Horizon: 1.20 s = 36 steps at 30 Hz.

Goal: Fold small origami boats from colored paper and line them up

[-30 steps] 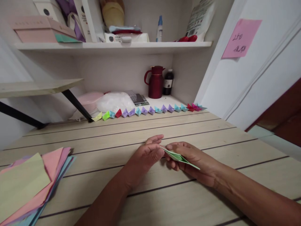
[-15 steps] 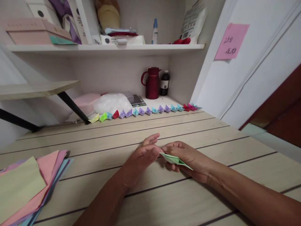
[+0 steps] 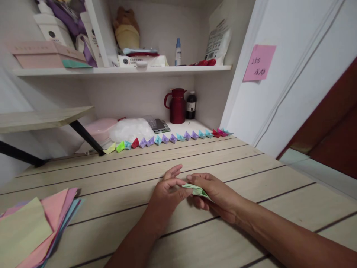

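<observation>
A folded piece of light green paper (image 3: 197, 190) is held between both hands above the wooden table (image 3: 134, 238). My right hand (image 3: 216, 193) grips it from the right, thumb on top and fingers beneath. The thumb and forefinger of my left hand (image 3: 169, 193) pinch its left end, while the other fingers of that hand stand apart from it. My right hand covers part of the paper. Beyond the hands, a row of small folded paper boats (image 3: 164, 139) in several colours runs along the table's back edge.
At the left lies a stack of coloured paper sheets (image 3: 25, 227). Behind the boats are a clear plastic bag (image 3: 131, 129), a dark red jug (image 3: 177, 108) and a dark bottle (image 3: 191, 106). A small raised shelf (image 3: 44, 119) with black legs stands at the left.
My left thumb and forefinger have closed on the left end of the green paper. The whole view has shifted, with the shelf and boats now lower in it.
</observation>
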{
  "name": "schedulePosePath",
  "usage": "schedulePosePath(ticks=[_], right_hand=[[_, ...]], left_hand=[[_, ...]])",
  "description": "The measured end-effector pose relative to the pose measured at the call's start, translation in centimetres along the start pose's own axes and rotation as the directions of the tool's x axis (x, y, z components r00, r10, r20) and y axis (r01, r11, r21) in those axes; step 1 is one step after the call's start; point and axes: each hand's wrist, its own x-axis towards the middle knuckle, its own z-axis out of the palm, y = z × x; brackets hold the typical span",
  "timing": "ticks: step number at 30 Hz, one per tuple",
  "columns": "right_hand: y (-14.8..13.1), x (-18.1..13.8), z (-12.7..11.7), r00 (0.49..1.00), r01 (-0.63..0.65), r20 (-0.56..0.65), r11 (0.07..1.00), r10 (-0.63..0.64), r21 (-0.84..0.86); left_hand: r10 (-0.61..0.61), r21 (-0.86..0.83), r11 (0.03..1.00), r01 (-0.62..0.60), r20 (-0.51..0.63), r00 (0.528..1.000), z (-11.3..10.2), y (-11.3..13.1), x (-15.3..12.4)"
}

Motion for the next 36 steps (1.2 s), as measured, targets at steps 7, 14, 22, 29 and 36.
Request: schedulePosePath(ticks=[7,14,22,29,36], right_hand=[[-0.5,-0.5,-0.3,0.982,0.177,0.037,0.973,-0.185,0.146],[-0.5,-0.7,1.1,0.964,0.264,-0.011,0.964,-0.264,0.017],[-0.6,0.0,-0.4,0.939,0.265,-0.178,0.950,-0.293,-0.167],[-0.7,0.6,-1.9,0.928,0.283,-0.165,0.920,-0.334,-0.273],[-0.3,0.9,-2.2,0.947,0.246,-0.134,0.925,-0.293,-0.289]], left_hand=[[-0.135,-0.478,0.878,0.035,-0.175,0.975,0.0,1.0,-0.4],[-0.154,-0.492,0.870,0.027,-0.219,0.963,0.1,0.5,-0.4],[-0.081,-0.290,0.957,0.024,-0.188,0.979,-0.6,-0.9,-0.4],[-0.077,-0.259,0.966,-0.006,-0.308,0.948,-0.3,-1.0,-0.1],[-0.003,-0.058,0.998,-0.025,-0.437,0.899,-0.3,-1.2,0.0]])
